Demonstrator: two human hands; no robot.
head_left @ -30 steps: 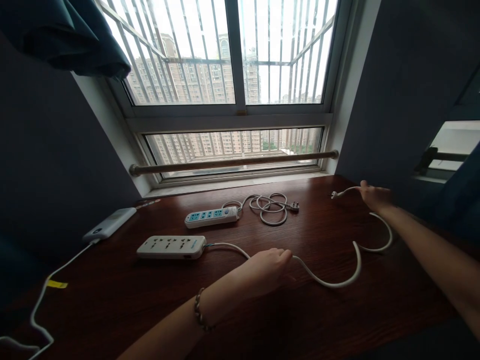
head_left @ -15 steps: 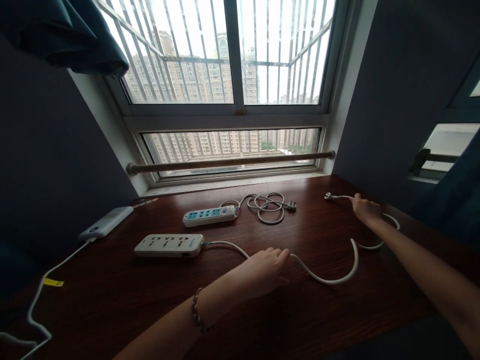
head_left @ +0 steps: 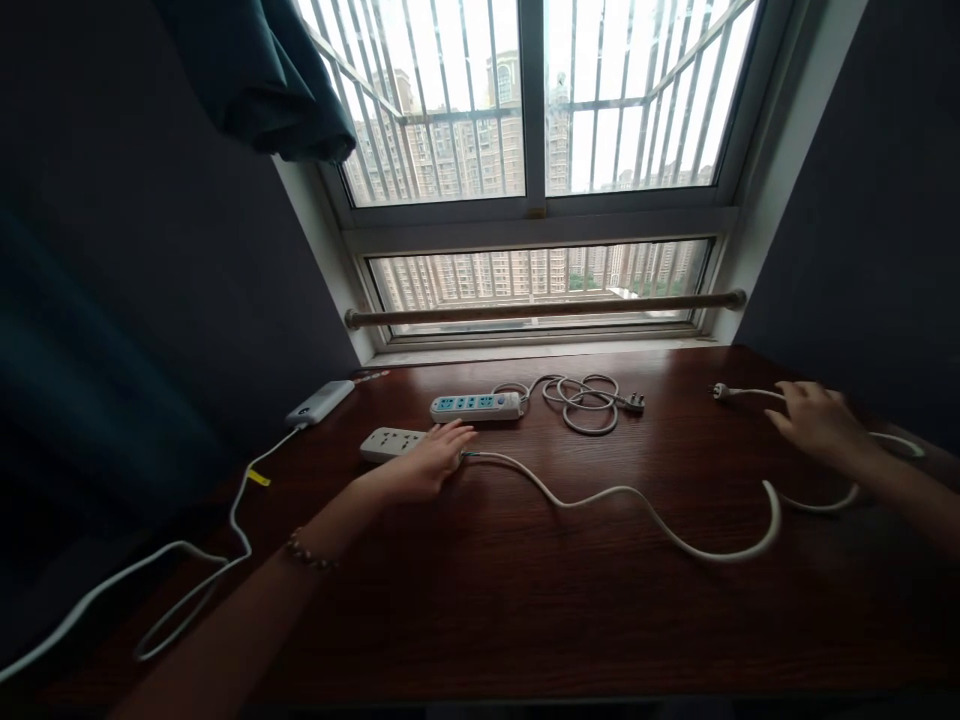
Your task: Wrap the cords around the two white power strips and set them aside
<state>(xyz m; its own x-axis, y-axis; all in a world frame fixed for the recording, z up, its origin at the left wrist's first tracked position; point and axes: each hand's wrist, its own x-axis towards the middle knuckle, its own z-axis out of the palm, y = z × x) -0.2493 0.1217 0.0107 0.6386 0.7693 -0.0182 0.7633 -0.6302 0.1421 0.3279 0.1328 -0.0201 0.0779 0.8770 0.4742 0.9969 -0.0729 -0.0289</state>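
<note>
My left hand (head_left: 431,462) lies over the cord end of a white power strip (head_left: 386,443), its fingers closed over the strip and hiding that end. From there a white cord (head_left: 592,497) runs right across the table in loose curves. Its plug (head_left: 721,391) lies at the right with the prongs pointing left. Just right of the plug, my right hand (head_left: 817,425) is over the cord, palm down, the thumb apart from the fingers. Behind the first strip sits a second power strip (head_left: 476,407) with blue sockets, its grey cord (head_left: 589,405) coiled beside it.
A white box-shaped device (head_left: 321,403) with a white cable (head_left: 238,510) and yellow tag (head_left: 259,478) stands at the left of the dark wooden table (head_left: 525,620). Behind are a barred window and a horizontal rail (head_left: 540,310). A blue curtain (head_left: 285,100) hangs upper left.
My left hand has left the middle of the cord and moved left onto the white power strip. My right hand has loosened, its thumb now apart. The view has shifted left.
</note>
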